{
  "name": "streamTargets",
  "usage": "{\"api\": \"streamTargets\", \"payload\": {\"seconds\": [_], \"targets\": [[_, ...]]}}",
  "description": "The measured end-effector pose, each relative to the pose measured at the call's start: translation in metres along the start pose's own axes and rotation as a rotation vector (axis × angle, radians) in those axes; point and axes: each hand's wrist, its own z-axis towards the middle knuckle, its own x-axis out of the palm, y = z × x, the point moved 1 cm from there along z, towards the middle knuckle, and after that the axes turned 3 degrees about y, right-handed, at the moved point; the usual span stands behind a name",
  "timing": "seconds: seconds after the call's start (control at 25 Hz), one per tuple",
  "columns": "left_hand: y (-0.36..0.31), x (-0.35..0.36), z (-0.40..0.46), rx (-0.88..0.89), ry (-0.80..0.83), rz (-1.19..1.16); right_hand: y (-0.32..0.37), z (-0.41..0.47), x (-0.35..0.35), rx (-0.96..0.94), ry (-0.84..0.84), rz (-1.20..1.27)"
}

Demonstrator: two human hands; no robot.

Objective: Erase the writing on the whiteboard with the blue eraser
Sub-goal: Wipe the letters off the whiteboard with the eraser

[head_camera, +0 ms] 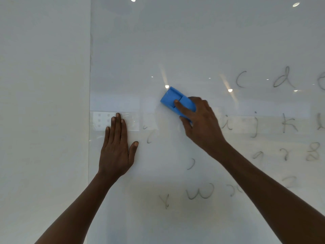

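A glossy whiteboard fills most of the head view. My right hand grips the blue eraser and presses it flat on the board near the middle. Grey handwritten letters run to the right of the eraser, with more rows below, such as a "w". Faint leftover strokes lie below and left of the eraser. My left hand lies flat on the board near its left edge, fingers pointing up, holding nothing.
A plain white wall borders the board's left edge. Ceiling lights reflect as bright spots on the board. The board's upper part carries no writing.
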Motion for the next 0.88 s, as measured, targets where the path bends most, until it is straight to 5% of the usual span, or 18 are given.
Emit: {"api": "streamTargets", "payload": {"seconds": [0.4,0.88], "targets": [[0.003,0.003,-0.001,-0.005,-0.011,-0.008,-0.025,-0.01,-0.006,0.369,-0.176,0.094],[0.004,0.005,-0.001,0.003,-0.002,-0.005,0.071,-0.054,0.047,-0.081,0.126,0.028]]}}
